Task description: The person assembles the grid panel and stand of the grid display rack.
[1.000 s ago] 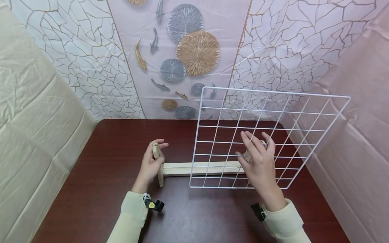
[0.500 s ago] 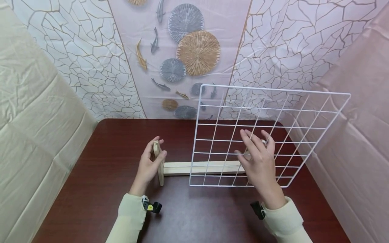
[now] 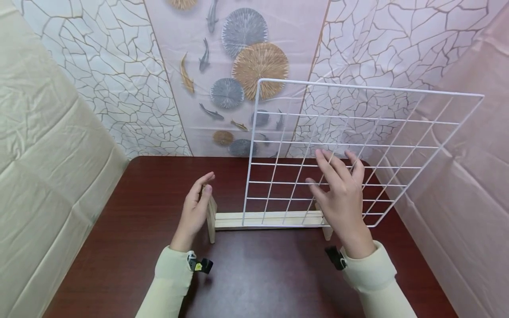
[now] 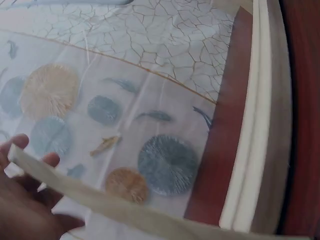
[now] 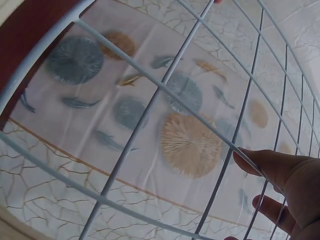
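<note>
My right hand [image 3: 343,194] grips the white wire grid panel [image 3: 318,143], which stands tilted over the right part of a pale wooden stand [image 3: 230,219]. In the right wrist view the thumb [image 5: 265,165] lies against one wire, while other fingers show beyond the mesh. My left hand [image 3: 195,210] is round the top of the stand's left upright [image 3: 212,216]. The left wrist view shows that upright [image 4: 95,197] passing between fingers and thumb. The stand's right upright [image 3: 327,229] is partly hidden by my right hand and the grid.
The stand rests on a dark red-brown table [image 3: 159,265]. A patterned cloth [image 3: 222,44] hangs behind the table, with pale padded cloth [image 3: 47,176] at the left side and pinkish cloth [image 3: 473,176] at the right.
My right hand has raised the grid panel; its lower edge has moved up to about the stand's crossbar in the head view. My left hand has shifted slightly higher on the upright.
</note>
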`<state>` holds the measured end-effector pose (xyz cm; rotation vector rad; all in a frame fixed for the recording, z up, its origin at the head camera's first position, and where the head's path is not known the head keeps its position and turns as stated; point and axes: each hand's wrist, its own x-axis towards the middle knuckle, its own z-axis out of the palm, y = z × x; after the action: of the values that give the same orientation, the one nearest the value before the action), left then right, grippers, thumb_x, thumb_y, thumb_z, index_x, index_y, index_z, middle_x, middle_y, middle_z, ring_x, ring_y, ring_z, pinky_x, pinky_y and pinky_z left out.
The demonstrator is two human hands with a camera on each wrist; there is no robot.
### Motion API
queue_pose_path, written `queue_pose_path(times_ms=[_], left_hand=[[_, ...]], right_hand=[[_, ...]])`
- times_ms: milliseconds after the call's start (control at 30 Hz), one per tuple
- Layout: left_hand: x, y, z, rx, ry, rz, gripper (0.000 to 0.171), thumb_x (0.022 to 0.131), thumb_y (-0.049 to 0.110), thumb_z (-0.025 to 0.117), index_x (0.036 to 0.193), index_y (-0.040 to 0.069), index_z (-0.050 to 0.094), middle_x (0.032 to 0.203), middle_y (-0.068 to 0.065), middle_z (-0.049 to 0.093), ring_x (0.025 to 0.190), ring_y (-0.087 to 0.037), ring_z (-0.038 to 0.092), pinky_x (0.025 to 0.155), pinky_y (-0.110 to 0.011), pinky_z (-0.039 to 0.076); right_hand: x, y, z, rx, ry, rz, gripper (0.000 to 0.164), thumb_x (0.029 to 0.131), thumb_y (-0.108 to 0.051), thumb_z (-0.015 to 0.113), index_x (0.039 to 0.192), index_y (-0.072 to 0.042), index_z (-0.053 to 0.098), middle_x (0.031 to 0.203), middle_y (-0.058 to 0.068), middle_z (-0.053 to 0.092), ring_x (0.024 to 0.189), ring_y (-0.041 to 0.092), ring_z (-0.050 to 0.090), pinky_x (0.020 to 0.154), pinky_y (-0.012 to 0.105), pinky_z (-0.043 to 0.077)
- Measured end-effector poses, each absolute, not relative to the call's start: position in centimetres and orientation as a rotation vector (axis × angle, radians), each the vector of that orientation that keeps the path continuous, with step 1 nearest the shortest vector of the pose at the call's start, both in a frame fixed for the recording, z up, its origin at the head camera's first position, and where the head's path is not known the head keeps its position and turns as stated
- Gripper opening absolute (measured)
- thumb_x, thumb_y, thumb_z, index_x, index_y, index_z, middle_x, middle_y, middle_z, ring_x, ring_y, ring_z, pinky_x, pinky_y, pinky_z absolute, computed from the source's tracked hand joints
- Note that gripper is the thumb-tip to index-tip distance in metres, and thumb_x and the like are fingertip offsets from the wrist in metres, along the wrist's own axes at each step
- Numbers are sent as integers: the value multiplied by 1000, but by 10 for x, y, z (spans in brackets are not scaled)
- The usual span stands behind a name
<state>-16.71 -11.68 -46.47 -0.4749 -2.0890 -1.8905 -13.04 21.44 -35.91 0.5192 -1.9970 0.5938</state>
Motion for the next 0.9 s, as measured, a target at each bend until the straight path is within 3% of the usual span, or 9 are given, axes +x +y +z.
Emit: queue_pose_path(times_ms=[133, 300, 467, 600, 800, 900], left_hand=[[-168, -112, -455, -511, -2088, -1828, 41, 116, 17, 38, 149, -1, 54, 153, -18, 52, 147, -27, 41, 121, -40, 30], [-168, -105, -448, -550, -2090, -1729, 47, 116, 31, 37, 143, 0, 61, 151, -18, 55, 153, -29, 34, 126, -57, 17], [-167, -101, -444, -548, -2093, -1603, 41, 115, 25, 42, 139, 2, 64, 149, -17, 59, 153, -31, 36, 125, -64, 0], [-167, -98, -441, -569, -2057, -1613, 44, 116, 26, 37, 140, 0, 64, 147, -18, 61, 152, -30, 39, 127, -60, 5], [-168, -98, -442, -589, -2013, -1642, 66, 115, 50, 30, 140, -1, 63, 146, -19, 62, 149, -31, 44, 128, -53, 14], [-167, -98, -442, -589, -2003, -1677, 68, 114, 53, 28, 142, -1, 61, 145, -18, 62, 147, -28, 46, 126, -46, 23]], right_hand=[[-136, 207, -352, 546, -1988, 596, 66, 72, 7, 91, 135, -2, 70, 129, 22, 71, 126, 47, 57, 121, 58, 27], [-141, 200, -344, 565, -1974, 572, 67, 73, 7, 91, 136, -3, 70, 129, 21, 71, 121, 43, 62, 121, 57, 27], [-146, 196, -336, 571, -1953, 559, 65, 75, 5, 90, 136, -3, 70, 129, 20, 71, 119, 41, 65, 121, 58, 28], [-149, 194, -329, 575, -1939, 559, 65, 75, 4, 90, 136, -3, 70, 129, 20, 71, 116, 39, 67, 121, 58, 28], [-154, 190, -315, 582, -1925, 555, 67, 74, 3, 91, 137, -4, 69, 130, 20, 71, 120, 39, 65, 122, 55, 26], [-157, 187, -309, 594, -1912, 559, 66, 75, 2, 91, 138, -4, 69, 130, 19, 71, 123, 39, 63, 122, 55, 25]])
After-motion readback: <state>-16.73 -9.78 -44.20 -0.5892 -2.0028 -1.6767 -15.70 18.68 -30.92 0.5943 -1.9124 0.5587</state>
